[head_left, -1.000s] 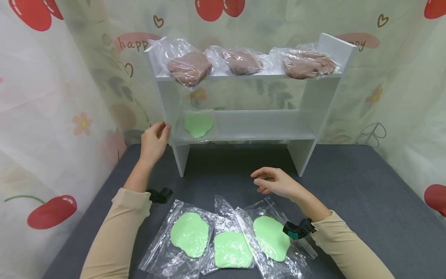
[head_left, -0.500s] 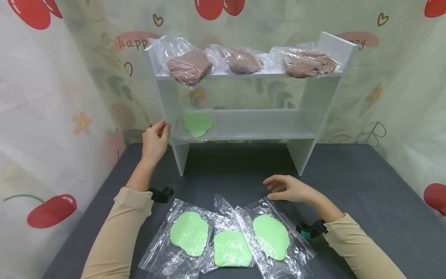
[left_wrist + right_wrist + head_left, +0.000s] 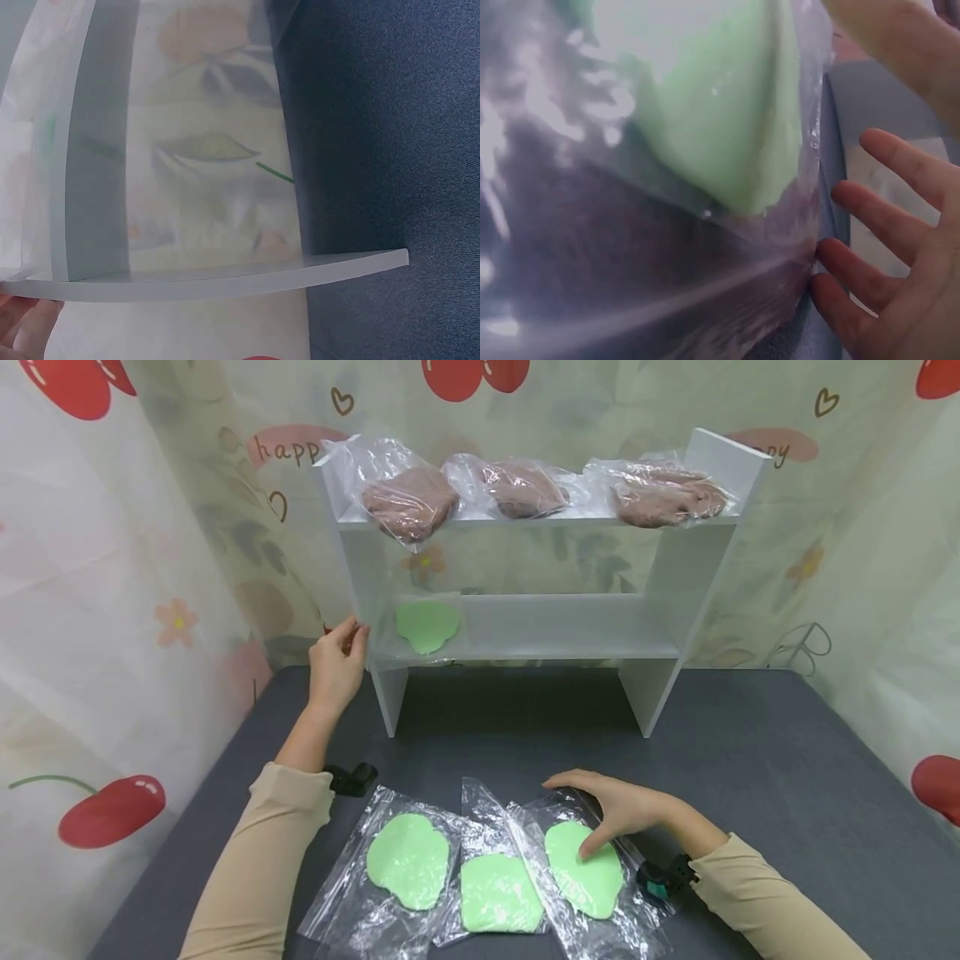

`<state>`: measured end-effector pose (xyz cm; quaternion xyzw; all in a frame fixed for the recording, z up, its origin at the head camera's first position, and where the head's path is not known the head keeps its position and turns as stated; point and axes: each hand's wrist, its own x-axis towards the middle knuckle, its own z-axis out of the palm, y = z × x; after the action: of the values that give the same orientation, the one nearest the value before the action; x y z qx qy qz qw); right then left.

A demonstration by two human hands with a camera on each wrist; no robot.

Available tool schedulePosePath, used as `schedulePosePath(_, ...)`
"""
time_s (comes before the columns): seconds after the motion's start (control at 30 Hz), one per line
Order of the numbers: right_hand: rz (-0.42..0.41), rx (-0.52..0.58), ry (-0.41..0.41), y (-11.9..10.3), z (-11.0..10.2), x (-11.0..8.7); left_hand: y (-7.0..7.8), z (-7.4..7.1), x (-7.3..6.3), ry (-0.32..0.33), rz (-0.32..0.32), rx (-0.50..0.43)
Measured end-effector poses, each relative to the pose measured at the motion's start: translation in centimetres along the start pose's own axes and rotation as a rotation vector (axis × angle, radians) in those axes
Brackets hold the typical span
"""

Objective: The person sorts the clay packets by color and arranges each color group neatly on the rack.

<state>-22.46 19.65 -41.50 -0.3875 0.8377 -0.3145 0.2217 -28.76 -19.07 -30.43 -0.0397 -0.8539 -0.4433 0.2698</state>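
Note:
My left hand [image 3: 336,664] is at the left side panel of a white two-tier shelf [image 3: 555,627], its thumb and bent forefinger at the panel's front edge. In the left wrist view its fingertips [image 3: 34,326] sit against that panel [image 3: 225,286]. My right hand [image 3: 626,806] is spread over the rightmost bag of flat green clay [image 3: 588,881], thumb over the clay, other fingers past the bag's far edge. The right wrist view shows the fingers [image 3: 889,225] apart, beside the clear bag [image 3: 727,277].
Two more bags of green clay [image 3: 408,860] [image 3: 501,893] lie on the dark table, partly overlapping. Another green piece [image 3: 427,627] in a bag lies on the lower shelf tier. Three bags of brown clay [image 3: 411,506] sit along the top. A patterned curtain surrounds the table.
My right hand has drawn back from above the table toward the rightmost bag, lowered and spread its thumb from its fingers. The left hand stays at the shelf's side panel.

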Motion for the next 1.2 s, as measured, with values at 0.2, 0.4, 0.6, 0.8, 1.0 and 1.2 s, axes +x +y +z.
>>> schedulePosePath(0.2, 0.004, -0.069, -0.031, -0.1, 0.5, 0.2, 0.0, 0.0, -0.1, -0.008, 0.000, -0.007)
schedulePosePath(0.4, -0.001, -0.116, -0.047, -0.5, 0.4, 0.4, 0.0, 0.0, -0.1, -0.009, -0.001, 0.003)
schedulePosePath(0.6, 0.046, -0.068, -0.083, -0.9, 0.2, 0.5, 0.0, 0.0, -0.1, -0.003, 0.011, 0.005)
schedulePosePath(0.8, 0.090, -0.051, -0.078, -1.2, 0.1, 0.6, -0.1, 0.0, -0.1, 0.005, 0.014, 0.002)
schedulePosePath(1.0, 0.091, -0.038, -0.080, -1.3, -0.1, 0.7, -0.1, 0.0, -0.1, -0.003, 0.009, 0.000)
schedulePosePath(1.2, 0.048, -0.007, -0.079, -0.9, -0.1, 0.9, -0.2, 0.0, -0.1, -0.006, 0.005, -0.004)
